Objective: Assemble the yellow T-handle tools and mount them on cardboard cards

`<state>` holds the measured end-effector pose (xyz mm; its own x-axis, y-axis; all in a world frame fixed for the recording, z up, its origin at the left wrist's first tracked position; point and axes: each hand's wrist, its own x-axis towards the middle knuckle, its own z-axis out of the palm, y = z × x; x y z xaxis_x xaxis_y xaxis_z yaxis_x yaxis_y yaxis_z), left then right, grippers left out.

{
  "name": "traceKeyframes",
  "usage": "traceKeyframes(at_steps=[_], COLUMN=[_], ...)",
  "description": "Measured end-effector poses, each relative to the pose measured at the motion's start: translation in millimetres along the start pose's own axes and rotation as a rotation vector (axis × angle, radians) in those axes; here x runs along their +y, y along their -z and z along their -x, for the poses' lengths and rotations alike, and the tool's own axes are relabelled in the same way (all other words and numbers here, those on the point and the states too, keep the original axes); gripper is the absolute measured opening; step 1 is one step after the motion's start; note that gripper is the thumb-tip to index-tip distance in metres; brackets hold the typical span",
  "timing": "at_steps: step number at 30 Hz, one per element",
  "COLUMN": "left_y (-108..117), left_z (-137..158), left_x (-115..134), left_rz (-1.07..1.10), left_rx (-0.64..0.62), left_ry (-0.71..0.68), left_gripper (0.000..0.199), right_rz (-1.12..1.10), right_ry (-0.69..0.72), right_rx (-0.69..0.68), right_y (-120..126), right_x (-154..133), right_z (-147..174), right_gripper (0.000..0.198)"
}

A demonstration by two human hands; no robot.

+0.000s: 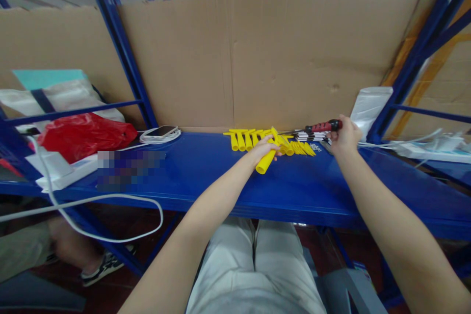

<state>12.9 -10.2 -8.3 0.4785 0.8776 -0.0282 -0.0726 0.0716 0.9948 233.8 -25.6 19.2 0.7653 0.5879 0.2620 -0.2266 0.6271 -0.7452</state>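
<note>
A red bag [86, 135] and a phone [160, 131] lie at the left of the blue surface [206, 176]. The left hand [263, 149] has its grip closed on a yellow tube [265, 162] beside a row of yellow tubes [245, 138]. The right hand [345, 138] has its grip closed on a red-handled screwdriver [322, 126] above a pile of screwdrivers [311, 136].

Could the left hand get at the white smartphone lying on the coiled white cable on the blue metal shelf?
Probably yes. Bare blue metal shelf lies between the left hand and the white smartphone, but that hand already grips a yellow plastic tube.
</note>
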Motion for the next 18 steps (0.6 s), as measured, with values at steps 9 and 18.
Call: traceKeyframes(at_steps=[9, 18], left_y=[-0.8, -4.2], left_z=[1.3, 10.3], left_x=[-0.5, 5.9], left_rz=[0.011, 0.068], left_rx=[-0.026, -0.032], left_ry=[0.002, 0.01], left_gripper=[0.076, 0.075], right_rz=[0.052, 0.067], right_ry=[0.02, 0.058], right_rx=[0.017, 0.028], right_y=[-1.2, 2.6], right_x=[-4.9, -0.9], right_z=[4.9, -0.4], right_gripper=[0.02, 0.02])
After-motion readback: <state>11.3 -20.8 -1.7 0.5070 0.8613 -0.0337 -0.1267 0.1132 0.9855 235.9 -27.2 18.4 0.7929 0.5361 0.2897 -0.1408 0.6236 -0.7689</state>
